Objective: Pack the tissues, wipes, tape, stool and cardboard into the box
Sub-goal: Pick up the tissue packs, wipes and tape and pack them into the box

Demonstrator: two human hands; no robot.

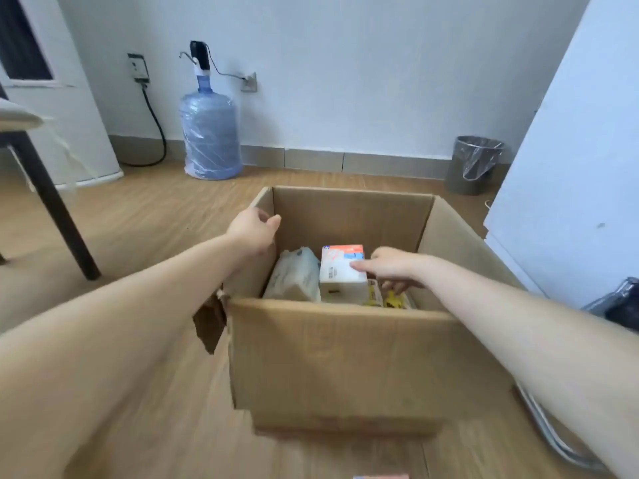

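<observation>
An open cardboard box (332,361) stands on the wooden floor in front of me. Inside it, a soft white tissue pack (295,276) lies at the left and a white tissue box with an orange and blue top (340,271) stands in the middle. Something yellow (392,300) shows at the bottom right of the box. My left hand (250,229) grips the box's left wall at its top edge. My right hand (389,266) reaches inside, with fingers resting on the white tissue box's right side. No stool or tape is clearly seen.
A blue water jug with a pump (210,133) stands by the back wall. A grey bin with a plastic liner (472,164) sits at the right corner. A dark table leg (52,205) is at the left, a white cabinet (570,150) at the right. A metal tube (549,430) lies at lower right.
</observation>
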